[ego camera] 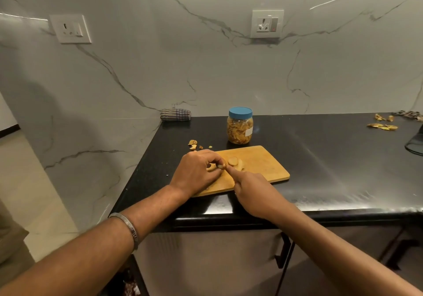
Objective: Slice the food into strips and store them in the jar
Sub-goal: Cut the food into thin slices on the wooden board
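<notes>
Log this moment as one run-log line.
left hand: holds pale food piece on wooden cutting board | right hand: curled, forefinger extended, knife unseen | blue-lidded plastic jar: closed, behind board

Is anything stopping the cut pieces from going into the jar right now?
Yes. The jar stands just behind the cutting board, and its blue lid is on, covering the opening. The food on the board cannot go in until the lid comes off. Nothing else lies between them.

My left grip [196, 171] curled on a pale food piece [235, 162] atop the wooden board [263, 165], right grip [248, 187] closed beside it, forefinger extended, blue-lidded jar [240, 126] beyond both, scraps [194, 144] on dark surface [320, 158].
</notes>
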